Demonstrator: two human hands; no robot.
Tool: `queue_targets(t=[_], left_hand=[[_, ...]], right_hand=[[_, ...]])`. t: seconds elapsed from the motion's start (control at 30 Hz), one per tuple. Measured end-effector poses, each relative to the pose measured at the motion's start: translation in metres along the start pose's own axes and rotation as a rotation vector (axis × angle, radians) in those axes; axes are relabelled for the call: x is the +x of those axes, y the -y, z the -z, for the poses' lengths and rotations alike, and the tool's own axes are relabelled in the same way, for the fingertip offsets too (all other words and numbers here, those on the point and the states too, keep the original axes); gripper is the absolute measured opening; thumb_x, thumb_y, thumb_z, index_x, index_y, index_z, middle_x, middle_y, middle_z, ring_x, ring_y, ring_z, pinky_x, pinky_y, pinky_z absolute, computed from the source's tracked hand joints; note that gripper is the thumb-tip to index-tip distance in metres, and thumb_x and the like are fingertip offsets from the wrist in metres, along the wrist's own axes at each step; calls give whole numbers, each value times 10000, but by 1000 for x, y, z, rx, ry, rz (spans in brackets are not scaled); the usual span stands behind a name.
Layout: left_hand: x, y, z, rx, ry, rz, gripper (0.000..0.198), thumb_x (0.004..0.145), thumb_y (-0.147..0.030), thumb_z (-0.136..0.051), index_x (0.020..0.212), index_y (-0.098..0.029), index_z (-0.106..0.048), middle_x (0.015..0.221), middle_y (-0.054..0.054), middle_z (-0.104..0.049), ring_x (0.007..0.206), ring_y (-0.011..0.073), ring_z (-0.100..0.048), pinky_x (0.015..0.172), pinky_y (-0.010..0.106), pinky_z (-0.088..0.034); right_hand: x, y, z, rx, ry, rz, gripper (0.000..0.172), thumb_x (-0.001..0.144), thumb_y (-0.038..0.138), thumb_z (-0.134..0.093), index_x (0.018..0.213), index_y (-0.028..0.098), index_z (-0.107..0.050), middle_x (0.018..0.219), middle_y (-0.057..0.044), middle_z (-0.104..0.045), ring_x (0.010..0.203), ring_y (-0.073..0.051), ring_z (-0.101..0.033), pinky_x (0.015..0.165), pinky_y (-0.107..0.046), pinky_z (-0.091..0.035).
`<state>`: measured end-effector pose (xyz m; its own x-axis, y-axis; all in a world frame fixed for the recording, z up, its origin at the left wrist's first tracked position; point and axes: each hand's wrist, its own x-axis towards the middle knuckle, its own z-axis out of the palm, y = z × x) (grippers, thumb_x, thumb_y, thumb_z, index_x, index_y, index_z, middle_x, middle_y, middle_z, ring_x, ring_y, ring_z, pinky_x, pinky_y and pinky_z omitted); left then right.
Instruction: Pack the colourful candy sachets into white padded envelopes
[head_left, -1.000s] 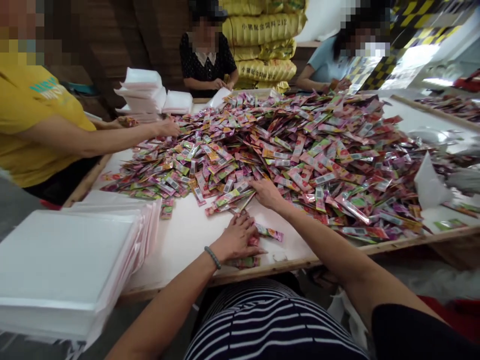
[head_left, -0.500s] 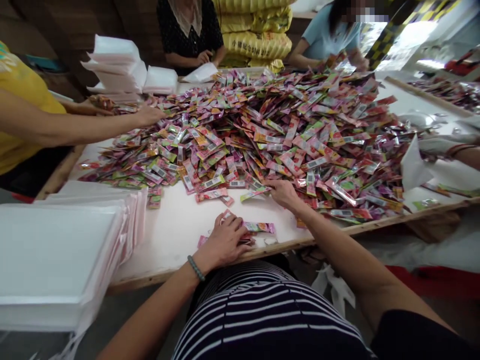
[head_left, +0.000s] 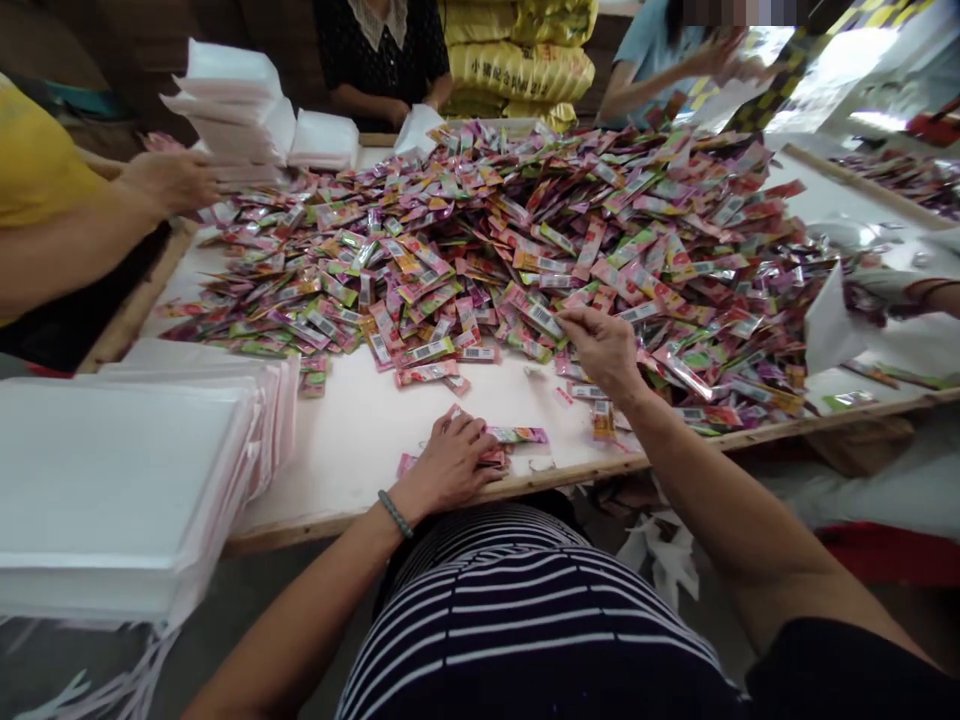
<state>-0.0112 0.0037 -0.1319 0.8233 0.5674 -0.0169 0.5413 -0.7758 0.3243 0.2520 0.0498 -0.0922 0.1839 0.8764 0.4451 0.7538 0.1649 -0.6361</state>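
Note:
In the head view my left hand (head_left: 451, 460) rests near the table's front edge, its fingers curled over a few stick sachets. One purple-and-pink sachet (head_left: 519, 435) pokes out to its right. My right hand (head_left: 604, 350) is at the near side of a big heap of sachets (head_left: 480, 230), thumb and fingers pinched on the end of a pink sachet with a barcode (head_left: 541, 318). Several loose sachets lie on the white tabletop (head_left: 352, 430) below and beside the right hand.
White plastic bags (head_left: 112, 470) are stacked at the left front, with more bags (head_left: 232, 110) piled at the far left. People work around the table, one in a yellow top (head_left: 45, 210). A wooden rim (head_left: 750, 435) edges the table. Yellow sacks (head_left: 525, 70) stand behind.
My right hand has moved up and to the right, from a green-and-pink sachet to one with a barcode. My left hand stays over its sachets. The yellow-topped person's arm has drawn back left.

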Motion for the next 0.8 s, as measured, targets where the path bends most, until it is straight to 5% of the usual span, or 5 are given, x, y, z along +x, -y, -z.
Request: queue_targets(t=[0.23, 0.33, 0.47, 0.7, 0.8], left_hand=[[-22, 11, 12, -50, 23, 15, 517, 865, -513, -562, 1287, -220, -510, 1483, 141, -393, 1387, 309, -317, 1141, 522, -215], [-39, 26, 14, -53, -2, 153, 750, 804, -572, -615, 1425, -222, -381, 1592, 169, -185, 1463, 368, -142, 1150, 584, -153], [-45, 42, 8, -92, 101, 308, 896, 798, -607, -599, 1523, -265, -199, 1616, 176, -63, 1472, 411, -54, 1131, 646, -109], [-23, 38, -1, -278, 120, 162, 954, 806, -552, -621, 1544, -241, -102, 1615, 174, 92, 1480, 372, 64, 1159, 603, -79], [-11, 29, 2, -341, 104, 117, 998, 794, -490, -659, 1545, -236, -53, 1609, 182, 121, 1481, 367, 65, 1153, 616, -83]], right_hand=[[-69, -2, -16, -58, 579, 189, 197, 890, 217, -545, 867, 192, -740, 863, -71, -720, 836, -193, -645, 783, -301, -489], [-78, -8, -18, -65, 537, 202, 213, 889, 268, -578, 1028, 188, -719, 1058, -102, -709, 974, -217, -641, 869, -337, -492], [-79, 2, -37, -115, 653, 306, 263, 872, 168, -552, 1087, 169, -705, 1077, -120, -699, 1014, -233, -629, 897, -356, -491], [-90, 18, -58, 55, 646, 8, 366, 975, 294, -404, 1238, 162, -622, 1191, -125, -670, 1086, -233, -619, 955, -389, -481], [-94, 30, -61, 189, 679, 18, 441, 1008, 399, -312, 1294, 181, -567, 1283, -118, -621, 1191, -231, -559, 1021, -422, -439]])
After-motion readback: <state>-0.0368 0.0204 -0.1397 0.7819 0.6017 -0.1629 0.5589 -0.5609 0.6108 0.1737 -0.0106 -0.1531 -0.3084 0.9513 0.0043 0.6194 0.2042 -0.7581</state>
